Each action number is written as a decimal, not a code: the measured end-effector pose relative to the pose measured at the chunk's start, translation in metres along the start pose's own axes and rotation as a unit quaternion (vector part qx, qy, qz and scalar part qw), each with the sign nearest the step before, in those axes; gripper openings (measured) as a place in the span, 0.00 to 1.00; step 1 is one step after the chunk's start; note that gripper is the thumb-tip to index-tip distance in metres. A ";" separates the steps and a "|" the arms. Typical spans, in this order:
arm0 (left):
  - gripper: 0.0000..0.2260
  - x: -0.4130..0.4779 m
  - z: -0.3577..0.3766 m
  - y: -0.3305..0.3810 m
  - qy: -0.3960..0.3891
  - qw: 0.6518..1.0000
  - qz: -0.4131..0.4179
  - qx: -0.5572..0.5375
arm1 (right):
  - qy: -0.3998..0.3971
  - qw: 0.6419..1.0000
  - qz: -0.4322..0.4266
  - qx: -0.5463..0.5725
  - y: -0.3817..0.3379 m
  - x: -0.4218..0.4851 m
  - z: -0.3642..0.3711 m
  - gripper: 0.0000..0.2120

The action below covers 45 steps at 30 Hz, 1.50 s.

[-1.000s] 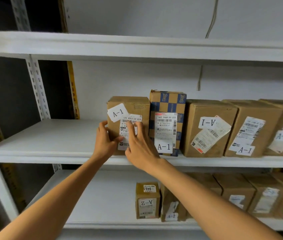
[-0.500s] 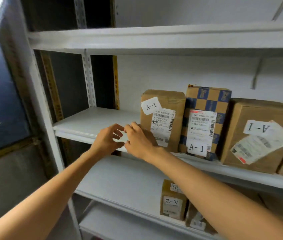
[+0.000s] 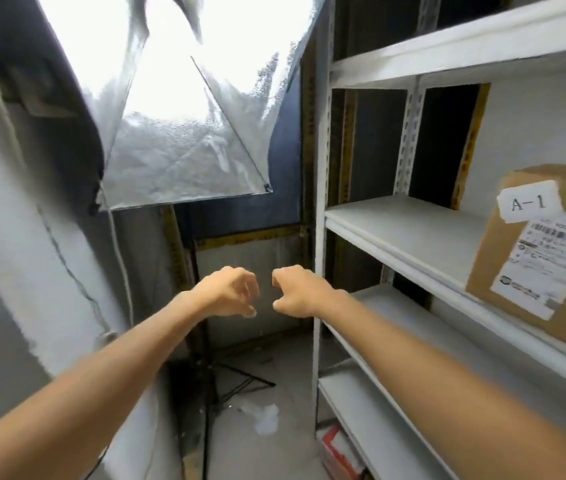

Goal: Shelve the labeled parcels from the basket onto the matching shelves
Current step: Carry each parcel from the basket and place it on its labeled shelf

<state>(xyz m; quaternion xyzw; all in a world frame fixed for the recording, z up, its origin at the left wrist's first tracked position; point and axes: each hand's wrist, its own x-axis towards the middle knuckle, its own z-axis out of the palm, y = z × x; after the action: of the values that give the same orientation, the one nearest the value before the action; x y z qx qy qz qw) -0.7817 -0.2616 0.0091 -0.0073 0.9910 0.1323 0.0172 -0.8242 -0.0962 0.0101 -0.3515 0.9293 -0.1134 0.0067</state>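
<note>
**Head view.** The left hand [image 3: 229, 293] and right hand [image 3: 300, 292] hang at the centre of the frame, near each other but apart. Each grip is loose, with fingers half-curled and holding nothing. The cardboard parcel [image 3: 544, 268], with a white "A-1" tag and a printed shipping label, stands at 3 o'clock on the middle shelf [image 3: 409, 230], its base close to the front lip. The basket is out of view. Judged risks: the thin black legs of the light stand [image 3: 210, 375] spread across the floor at 6 o'clock, so a step toward the basket could catch them and topple the softbox [image 3: 184, 140] at 11 o'clock. A passing right forearm could also nudge the parcel off the lip. Materials: matte brown box-shaped board; smooth white-painted shelf boards on perforated metal uprights [image 3: 408, 140]; crinkled, silvery, pyramid-shaped reflective fabric.
</note>
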 end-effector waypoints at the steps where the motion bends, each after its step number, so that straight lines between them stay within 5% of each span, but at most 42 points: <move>1: 0.16 -0.022 0.005 -0.011 0.008 0.999 -0.032 -0.015 | -0.020 1.000 -0.020 0.013 -0.012 -0.001 0.010 0.18; 12: 0.17 -0.306 0.073 -0.085 0.015 0.929 -0.356 -0.096 | -0.209 0.921 -0.328 -0.007 -0.192 -0.075 0.110 0.21; 22: 0.15 -0.534 0.113 -0.075 0.035 0.842 -0.529 -0.095 | -0.244 0.805 -0.536 -0.065 -0.355 -0.195 0.160 0.16; 27: 0.17 -0.647 0.136 -0.045 0.039 0.789 -0.598 -0.140 | -0.291 0.750 -0.589 -0.079 -0.411 -0.259 0.186 0.11; 32: 0.19 -0.745 0.163 0.000 0.067 0.735 -0.660 -0.143 | -0.327 0.707 -0.620 -0.096 -0.459 -0.341 0.198 0.22; 37: 0.19 -0.827 0.194 0.033 0.094 0.687 -0.700 -0.171 | -0.307 0.650 -0.680 -0.147 -0.503 -0.420 0.206 0.22; 45: 0.22 -0.914 0.242 0.055 0.130 0.625 -0.741 -0.210 | -0.315 0.616 -0.703 -0.164 -0.559 -0.496 0.241 0.22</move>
<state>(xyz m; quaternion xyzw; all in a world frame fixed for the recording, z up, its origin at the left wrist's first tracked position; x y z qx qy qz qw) 0.1388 -0.1355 -0.1773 -0.7597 0.5881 0.2766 -0.0213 -0.0644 -0.2277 -0.1378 -0.9068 0.3418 0.1883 0.1592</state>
